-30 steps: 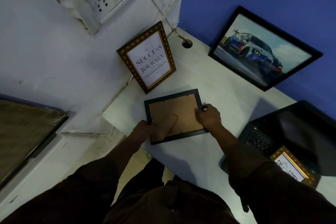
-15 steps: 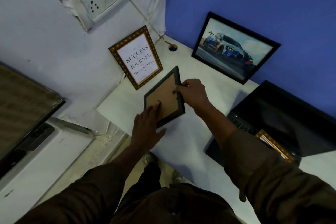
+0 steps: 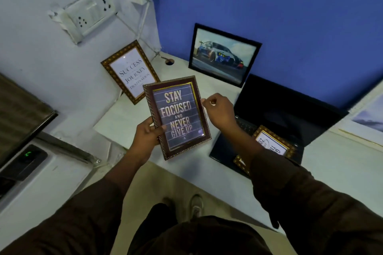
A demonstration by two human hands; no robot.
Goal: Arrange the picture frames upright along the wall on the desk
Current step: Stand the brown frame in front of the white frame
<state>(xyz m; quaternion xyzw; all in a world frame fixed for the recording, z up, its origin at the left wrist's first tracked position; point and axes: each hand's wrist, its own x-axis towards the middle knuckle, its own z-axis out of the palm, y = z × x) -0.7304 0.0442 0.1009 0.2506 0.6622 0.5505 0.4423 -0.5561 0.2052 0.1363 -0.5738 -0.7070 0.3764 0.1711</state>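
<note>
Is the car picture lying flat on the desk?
No, the car picture stands upright, leaning against the blue wall at the back of the desk.

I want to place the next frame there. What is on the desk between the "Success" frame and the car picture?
In the head view, only a small round hole and bare desk lie between the "Success" frame and car picture.

white desk [image 3: 124, 124] (frames, laptop [image 3: 275, 114])
</note>
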